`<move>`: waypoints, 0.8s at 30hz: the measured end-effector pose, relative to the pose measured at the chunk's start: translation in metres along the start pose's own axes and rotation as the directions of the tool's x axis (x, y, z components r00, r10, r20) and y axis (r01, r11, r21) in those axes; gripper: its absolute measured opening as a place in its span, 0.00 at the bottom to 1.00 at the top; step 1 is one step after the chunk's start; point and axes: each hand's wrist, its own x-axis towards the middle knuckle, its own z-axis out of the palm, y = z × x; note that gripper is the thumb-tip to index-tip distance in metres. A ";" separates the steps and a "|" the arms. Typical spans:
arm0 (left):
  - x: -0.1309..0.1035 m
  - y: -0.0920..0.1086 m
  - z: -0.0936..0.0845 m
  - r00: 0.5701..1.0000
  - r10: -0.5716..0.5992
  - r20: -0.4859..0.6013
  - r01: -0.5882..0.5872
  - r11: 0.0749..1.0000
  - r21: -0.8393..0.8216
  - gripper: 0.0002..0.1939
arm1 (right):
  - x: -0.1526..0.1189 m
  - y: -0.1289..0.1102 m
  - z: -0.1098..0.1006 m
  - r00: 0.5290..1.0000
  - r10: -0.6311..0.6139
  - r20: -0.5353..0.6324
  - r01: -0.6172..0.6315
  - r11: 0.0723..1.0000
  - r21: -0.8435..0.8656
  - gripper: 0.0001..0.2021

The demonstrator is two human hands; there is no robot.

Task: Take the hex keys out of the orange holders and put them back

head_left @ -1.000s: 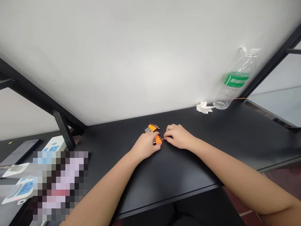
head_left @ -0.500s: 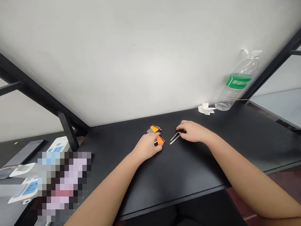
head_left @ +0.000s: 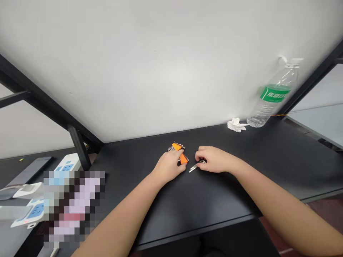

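Observation:
My left hand (head_left: pixel 167 166) is closed around an orange holder (head_left: pixel 183 159) that carries several thin metal pieces. The holder's upper orange part (head_left: pixel 176 146) shows beyond my fingers, with metal rods sticking out to its left. To the right, my right hand (head_left: pixel 211 159) pinches bent metal pieces (head_left: pixel 193 167) between thumb and fingers. Their straight ends point down and left, low over the black table (head_left: pixel 203 200). The two hands are apart, with a small gap between the holder and the metal pieces.
A clear bottle with a green label (head_left: pixel 274 93) leans at the back right by the wall, beside crumpled white tissue (head_left: pixel 236 125). At the left are white power strips (head_left: pixel 37 210), a dark phone-like slab (head_left: pixel 33 171) and a black frame post (head_left: pixel 79 146).
My right hand has moved down and slightly left with the metal pieces, whose ends now lie closer together. My left hand has stayed on the orange holder. The view has shifted slightly.

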 end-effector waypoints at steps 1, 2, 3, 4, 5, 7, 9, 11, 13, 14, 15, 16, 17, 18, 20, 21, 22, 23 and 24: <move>0.000 0.000 0.000 1.000 0.003 -0.001 -0.003 1.000 -0.004 0.27 | 0.003 -0.003 0.004 0.999 -0.006 -0.043 0.007 0.999 0.031 0.04; 0.000 0.000 0.000 1.000 0.006 -0.003 -0.006 1.000 -0.008 0.26 | 0.007 -0.006 0.008 0.995 -0.002 -0.098 0.008 0.998 0.057 0.05; 0.001 0.001 -0.001 1.000 0.010 -0.008 -0.010 1.000 -0.011 0.25 | 0.012 -0.009 0.013 0.990 0.002 -0.140 0.007 0.998 0.068 0.05; 0.001 0.002 -0.001 1.000 0.016 -0.012 -0.016 1.000 -0.013 0.24 | 0.016 -0.011 0.018 0.987 0.007 -0.163 0.004 0.998 0.065 0.04; 0.001 0.003 -0.002 1.000 0.023 -0.016 -0.023 1.000 -0.014 0.23 | 0.021 -0.013 0.023 0.984 0.018 -0.180 -0.008 0.998 0.054 0.04; 0.001 0.004 -0.003 0.999 0.037 -0.016 -0.037 0.999 -0.011 0.19 | 0.027 -0.016 0.030 0.977 0.049 -0.209 -0.048 0.999 0.010 0.04; 0.001 0.006 -0.004 0.999 0.036 -0.013 -0.036 0.999 -0.005 0.15 | 0.031 -0.016 0.033 0.968 0.089 -0.233 -0.103 0.993 -0.052 0.03; 0.001 0.006 -0.005 1.000 0.026 -0.015 -0.026 1.000 0.002 0.13 | 0.032 -0.015 0.031 0.962 0.128 -0.240 -0.160 0.980 -0.119 0.02; 0.001 0.005 -0.004 1.000 0.017 -0.015 -0.016 1.000 0.011 0.15 | 0.030 -0.009 0.024 0.959 0.175 -0.224 -0.217 0.959 -0.182 0.03; 0.000 0.005 -0.004 1.000 0.013 -0.014 -0.012 1.000 0.015 0.17 | 0.028 -0.005 0.019 0.956 0.205 -0.211 -0.250 0.945 -0.209 0.04; 0.000 0.004 -0.003 1.000 0.009 -0.010 -0.009 1.000 0.019 0.19 | 0.026 0.000 0.014 0.950 0.237 -0.201 -0.281 0.932 -0.229 0.05; 0.000 0.003 -0.003 1.000 0.008 -0.004 -0.007 1.000 0.022 0.21 | 0.023 0.006 0.009 0.942 0.277 -0.190 -0.318 0.917 -0.240 0.07; 0.000 0.003 -0.002 1.000 0.006 -0.001 -0.006 1.000 0.025 0.22 | 0.020 0.013 0.003 0.940 0.294 -0.175 -0.329 0.917 -0.225 0.10; 0.000 0.003 -0.002 1.000 0.005 0.000 -0.005 1.000 0.029 0.23 | 0.016 0.019 -0.002 0.948 0.279 -0.154 -0.305 0.935 -0.182 0.13; 0.001 0.003 -0.002 1.000 0.004 0.001 -0.004 0.999 0.033 0.22 | 0.010 0.027 -0.010 0.979 0.196 -0.056 -0.199 0.979 -0.053 0.15; 0.001 0.003 -0.002 1.000 0.002 -0.001 -0.002 0.999 0.035 0.20 | 0.007 0.029 -0.012 0.987 0.162 -0.016 -0.162 0.987 -0.001 0.16; 0.001 0.004 -0.003 1.000 -0.001 -0.002 0.001 0.999 0.037 0.19 | 0.005 0.028 -0.014 0.990 0.136 0.024 -0.137 0.990 0.034 0.17; 0.001 0.004 -0.003 1.000 -0.006 -0.002 0.006 0.999 0.037 0.18 | 0.002 0.025 -0.015 0.991 0.123 0.057 -0.126 0.991 0.047 0.18; 0.001 0.004 -0.003 1.000 -0.009 -0.002 0.009 0.999 0.037 0.17 | 0.000 0.021 -0.016 0.990 0.117 0.084 -0.121 0.992 0.043 0.20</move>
